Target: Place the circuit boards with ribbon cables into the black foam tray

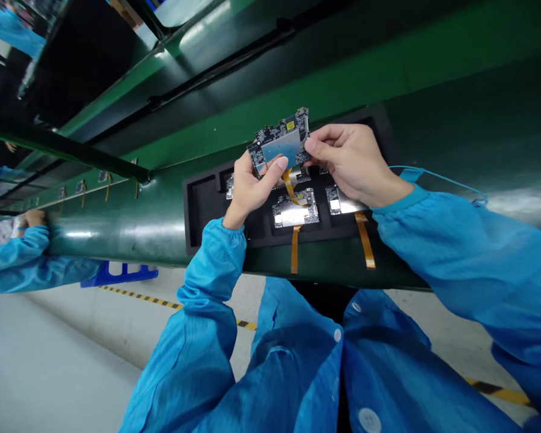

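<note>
I hold a small circuit board (pixel 283 143) with a silver shield and an orange ribbon cable above a black foam tray (pixel 198 204). My left hand (pixel 250 186) is closed on the board's lower left edge, thumb on the shield. My right hand (pixel 351 161) pinches its right edge. In the tray's pockets below lie more boards (pixel 295 209) of the same kind, with orange ribbon cables (pixel 365 240) hanging over the tray's near edge.
The tray sits on a green conveyor belt (pixel 455 126) that runs left to right. Another person's blue sleeve and hand (pixel 22 240) rest at the belt on the far left. Small parts with orange cables (pixel 83 187) lie further along. Grey floor with yellow-black tape (pixel 148 297) below.
</note>
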Demonstrator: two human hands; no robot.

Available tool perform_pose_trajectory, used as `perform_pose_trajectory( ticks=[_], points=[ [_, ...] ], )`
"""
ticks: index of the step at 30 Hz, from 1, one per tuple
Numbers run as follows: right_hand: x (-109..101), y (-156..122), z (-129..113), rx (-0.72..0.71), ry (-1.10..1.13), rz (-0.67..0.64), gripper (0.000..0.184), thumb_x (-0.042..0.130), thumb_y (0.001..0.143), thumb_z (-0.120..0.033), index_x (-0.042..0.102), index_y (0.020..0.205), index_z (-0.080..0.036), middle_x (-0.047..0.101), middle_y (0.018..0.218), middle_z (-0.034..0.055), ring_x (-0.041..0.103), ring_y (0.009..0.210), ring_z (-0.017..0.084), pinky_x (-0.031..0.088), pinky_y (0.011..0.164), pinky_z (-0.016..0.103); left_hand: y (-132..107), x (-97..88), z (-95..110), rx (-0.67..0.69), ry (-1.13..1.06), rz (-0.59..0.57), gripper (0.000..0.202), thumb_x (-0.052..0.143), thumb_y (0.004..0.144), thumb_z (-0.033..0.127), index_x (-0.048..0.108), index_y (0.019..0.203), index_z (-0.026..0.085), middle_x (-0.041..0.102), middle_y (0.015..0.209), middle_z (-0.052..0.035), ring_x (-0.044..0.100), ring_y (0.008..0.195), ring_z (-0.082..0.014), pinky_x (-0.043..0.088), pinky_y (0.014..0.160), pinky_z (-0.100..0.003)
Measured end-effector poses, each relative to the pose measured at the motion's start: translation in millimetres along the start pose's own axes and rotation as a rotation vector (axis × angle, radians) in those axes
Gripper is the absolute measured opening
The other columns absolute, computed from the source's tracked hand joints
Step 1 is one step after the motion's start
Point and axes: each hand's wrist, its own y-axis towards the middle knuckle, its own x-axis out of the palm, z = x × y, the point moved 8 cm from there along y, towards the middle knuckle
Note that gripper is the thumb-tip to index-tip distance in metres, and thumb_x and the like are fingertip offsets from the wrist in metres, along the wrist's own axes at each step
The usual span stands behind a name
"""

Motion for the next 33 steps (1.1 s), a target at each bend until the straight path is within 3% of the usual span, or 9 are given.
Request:
perform_pose_trajectory(
  ticks=[8,14,16,19,22,24,28,33],
  points=[
    [1,-3,-7,-0.082,-0.006,0.017,0.049,0.103,0.070,-0.060,0.070,0.075,-0.024,0.068,0.077,-0.0030,0.064,0.074,0.014,0.063,0.078,0.033,1,-2.3,15,0.078,0.093,0.033,0.061,0.062,0.095,0.084,0.069,0.103,0.024,0.073,0.086,-0.0045,0.082,0.095,-0.0267,0.072,0.089,-0.046],
    [10,-5,-9,-0.061,-0.004,-0.084,0.048,0.103,0.072,-0.056,0.069,0.076,-0.022,0.071,0.078,-0.0011,0.064,0.075,0.012,0.063,0.079,0.029,-6,-11.2,42,0.081,0.143,0.026,0.055,0.068,0.096,0.077,0.071,0.106,0.023,0.076,0.091,-0.0048,0.080,0.099,-0.0265,0.071,0.091,-0.045],
    [16,-8,-9,-0.021,0.028,-0.152,0.046,0.103,0.073,-0.055,0.071,0.080,-0.022,0.074,0.084,0.0001,0.068,0.080,0.014,0.064,0.082,0.030,-11,-23.4,54,0.056,0.127,0.049,0.053,0.073,0.095,0.074,0.072,0.103,0.022,0.076,0.091,-0.0044,0.080,0.099,-0.0257,0.070,0.091,-0.043],
    [25,-14,-12,0.030,0.077,-0.247,0.042,0.101,0.077,-0.052,0.076,0.094,-0.022,0.080,0.103,0.0034,0.075,0.091,0.017,0.066,0.085,0.031,-22,-58.7,61,-0.042,0.039,0.111,0.050,0.081,0.091,0.068,0.072,0.102,0.021,0.077,0.094,-0.0035,0.080,0.098,-0.0241,0.070,0.087,-0.038],
    [25,-15,-14,0.065,0.109,-0.257,0.035,0.095,0.085,-0.047,0.077,0.100,-0.022,0.081,0.112,0.0048,0.076,0.090,0.016,0.066,0.083,0.029,-40,-95.0,49,-0.231,-0.111,0.096,0.052,0.093,0.081,0.061,0.072,0.105,0.021,0.079,0.097,-0.0033,0.079,0.089,-0.0210,0.069,0.076,-0.032],
    [21,-13,-12,0.090,0.082,-0.219,0.028,0.092,0.090,-0.043,0.075,0.096,-0.021,0.080,0.107,0.0046,0.074,0.085,0.014,0.065,0.080,0.028,-58,-107.0,31,-0.413,-0.204,0.043,0.057,0.099,0.074,0.054,0.071,0.112,0.022,0.080,0.100,-0.0035,0.078,0.079,-0.0177,0.066,0.066,-0.027],
    [18,-11,-6,0.143,0.010,-0.190,0.025,0.090,0.091,-0.035,0.071,0.088,-0.020,0.077,0.094,0.0052,0.071,0.078,0.014,0.063,0.077,0.029,-96,-102.5,-5,-0.720,-0.231,-0.031,0.076,0.103,0.068,0.041,0.066,0.130,0.021,0.077,0.092,-0.0009,0.069,0.062,-0.0115,0.059,0.053,-0.022],
    [18,-12,-7,0.159,-0.034,-0.194,0.019,0.087,0.090,-0.027,0.071,0.084,-0.019,0.076,0.090,0.0052,0.069,0.075,0.014,0.061,0.073,0.029,-106,-90.3,-18,-0.708,-0.029,-0.030,0.075,0.097,0.070,0.036,0.059,0.133,0.020,0.074,0.091,-0.0006,0.069,0.065,-0.0134,0.058,0.056,-0.025]
  ],
)
